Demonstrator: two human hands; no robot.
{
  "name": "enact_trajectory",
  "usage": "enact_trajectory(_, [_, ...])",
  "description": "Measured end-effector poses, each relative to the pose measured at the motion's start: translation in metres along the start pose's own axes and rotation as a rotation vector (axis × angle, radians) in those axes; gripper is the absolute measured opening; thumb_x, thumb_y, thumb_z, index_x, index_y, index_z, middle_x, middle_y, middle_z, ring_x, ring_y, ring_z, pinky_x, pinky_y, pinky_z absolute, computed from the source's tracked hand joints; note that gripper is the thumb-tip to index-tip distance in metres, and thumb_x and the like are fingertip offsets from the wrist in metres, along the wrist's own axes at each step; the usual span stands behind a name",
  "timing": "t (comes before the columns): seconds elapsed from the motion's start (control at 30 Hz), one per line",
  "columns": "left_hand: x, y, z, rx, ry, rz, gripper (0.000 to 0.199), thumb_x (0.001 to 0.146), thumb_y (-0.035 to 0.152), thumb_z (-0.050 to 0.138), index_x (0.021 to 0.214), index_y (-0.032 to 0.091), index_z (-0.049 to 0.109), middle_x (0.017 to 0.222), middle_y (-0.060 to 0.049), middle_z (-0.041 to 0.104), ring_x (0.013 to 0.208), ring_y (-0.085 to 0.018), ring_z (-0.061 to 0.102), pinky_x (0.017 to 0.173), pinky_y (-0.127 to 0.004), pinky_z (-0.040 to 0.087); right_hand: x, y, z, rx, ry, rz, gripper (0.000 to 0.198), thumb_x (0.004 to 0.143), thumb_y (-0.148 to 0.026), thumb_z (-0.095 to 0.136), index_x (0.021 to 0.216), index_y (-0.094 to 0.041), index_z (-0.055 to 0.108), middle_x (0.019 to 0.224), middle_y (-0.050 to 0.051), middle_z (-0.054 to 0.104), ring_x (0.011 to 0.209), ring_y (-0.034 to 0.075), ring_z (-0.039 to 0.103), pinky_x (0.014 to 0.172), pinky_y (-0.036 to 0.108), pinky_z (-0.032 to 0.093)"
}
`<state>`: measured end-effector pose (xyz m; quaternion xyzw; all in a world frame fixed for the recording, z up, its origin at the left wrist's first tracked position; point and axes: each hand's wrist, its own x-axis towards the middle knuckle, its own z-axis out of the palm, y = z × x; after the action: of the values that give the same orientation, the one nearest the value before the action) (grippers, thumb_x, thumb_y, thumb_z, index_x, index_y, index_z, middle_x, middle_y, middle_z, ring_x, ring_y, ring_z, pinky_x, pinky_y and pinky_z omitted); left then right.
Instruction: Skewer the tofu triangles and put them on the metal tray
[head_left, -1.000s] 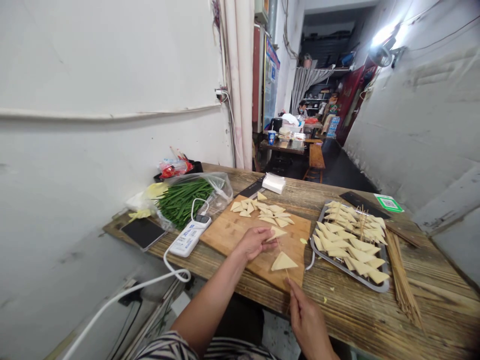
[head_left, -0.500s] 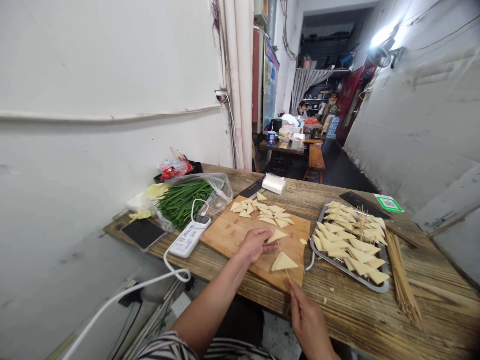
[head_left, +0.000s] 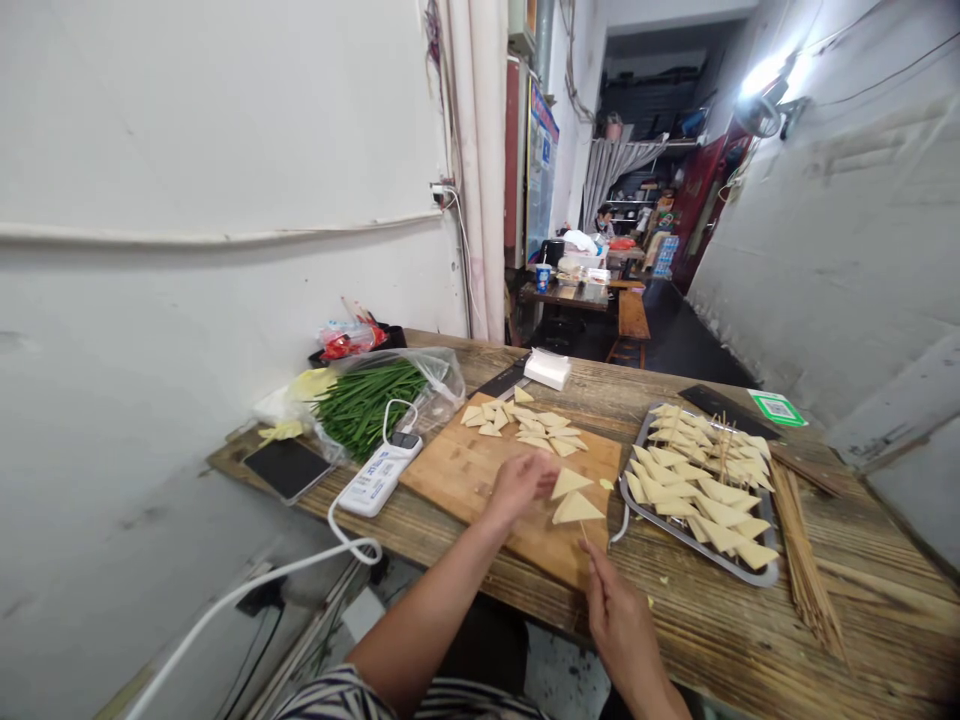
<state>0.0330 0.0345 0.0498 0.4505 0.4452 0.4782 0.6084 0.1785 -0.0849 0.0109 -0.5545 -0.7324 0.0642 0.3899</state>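
"Fingers of the right hand (head_left: 622, 618) clamp the bamboo skewer (head_left: 585, 533); why there?"

"Likely to steady both triangular slices (head_left: 577, 508) just beyond the fingertips."

"And the left hand (head_left: 521, 488)?"

"Fingers blurred beside the upper slice (head_left: 570, 483); their grip can't be told."

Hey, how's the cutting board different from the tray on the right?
The cutting board is brown wood; the tray is grey and looks metallic. The board looks flat and rimless, while the tray has a raised rim. Loose triangles lie on the board; thin sticks show among the tray's triangles. Both sit on the wooden table.
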Motion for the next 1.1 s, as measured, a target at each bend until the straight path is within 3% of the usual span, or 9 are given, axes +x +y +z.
enact_trajectory(0.07, [0.011,0.005,-0.010,0.347,0.161,0.206,0.030,0.075,0.035,0.053,0.097,0.016,0.060,0.093,-0.010,0.064,0.084,-0.018,0.060,0.079,-0.031,0.044,-0.001,0.001,0.000,-0.007,-0.007,0.010,0.038,0.089,-0.022,0.028,0.112,-0.010,0.055,0.092,0.013,0.068,0.075,0.019,0.067,0.065,0.026,0.053])
enact_trajectory(0.13, [0.024,0.010,-0.018,0.729,0.240,0.302,0.029,0.074,0.034,0.054,0.095,0.016,0.062,0.095,-0.011,0.064,0.090,-0.021,0.057,0.084,-0.032,0.039,-0.003,0.001,0.000,-0.001,-0.010,0.023,0.037,0.089,-0.022,0.028,0.112,-0.010,0.054,0.093,0.013,0.067,0.076,0.019,0.067,0.065,0.026,0.053])
enact_trajectory(0.2, [0.035,0.015,-0.021,1.038,0.290,0.257,0.032,0.073,0.038,0.054,0.089,0.013,0.063,0.092,-0.015,0.063,0.093,-0.026,0.055,0.084,-0.035,0.037,-0.005,0.001,0.000,0.016,-0.006,0.033,0.037,0.090,-0.024,0.028,0.112,-0.010,0.054,0.093,0.013,0.067,0.076,0.019,0.067,0.064,0.025,0.053])
enact_trajectory(0.3, [0.049,0.017,-0.016,1.285,0.382,0.127,0.044,0.069,0.049,0.054,0.087,0.009,0.062,0.094,-0.020,0.061,0.098,-0.032,0.051,0.085,-0.039,0.033,-0.006,0.001,0.000,0.037,-0.004,0.046,0.037,0.090,-0.025,0.027,0.112,-0.011,0.054,0.094,0.013,0.067,0.075,0.018,0.066,0.063,0.024,0.053])
enact_trajectory(0.5, [0.063,0.009,-0.001,1.290,0.477,0.094,0.071,0.056,0.058,0.062,0.107,0.011,0.048,0.102,-0.020,0.057,0.102,-0.032,0.048,0.086,-0.039,0.030,-0.007,0.004,0.000,0.047,-0.006,0.048,0.038,0.091,-0.027,0.027,0.112,-0.011,0.053,0.093,0.013,0.067,0.076,0.018,0.067,0.065,0.024,0.052])
enact_trajectory(0.67, [0.068,0.007,-0.002,1.265,0.498,0.110,0.084,0.052,0.056,0.065,0.119,0.013,0.038,0.111,-0.021,0.051,0.109,-0.036,0.041,0.088,-0.044,0.026,-0.008,0.005,-0.001,0.056,-0.009,0.047,0.037,0.091,-0.027,0.027,0.111,-0.010,0.054,0.095,0.013,0.067,0.079,0.018,0.066,0.067,0.024,0.052])
enact_trajectory(0.93, [0.071,0.012,-0.019,1.257,0.359,0.008,0.083,0.052,0.039,0.068,0.124,0.018,0.032,0.111,-0.016,0.053,0.108,-0.032,0.045,0.083,-0.036,0.033,-0.010,0.006,-0.001,0.068,0.004,0.043,0.042,0.092,-0.033,0.026,0.109,-0.011,0.057,0.092,0.013,0.068,0.080,0.019,0.066,0.067,0.024,0.053])
enact_trajectory(1.1, [0.062,0.018,-0.030,1.360,0.271,0.056,0.065,0.053,0.037,0.066,0.111,0.015,0.047,0.106,-0.018,0.055,0.102,-0.031,0.049,0.080,-0.033,0.036,-0.012,0.007,-0.002,0.074,-0.002,0.042,0.041,0.093,-0.032,0.025,0.110,-0.010,0.055,0.096,0.013,0.066,0.084,0.018,0.065,0.069,0.024,0.052])
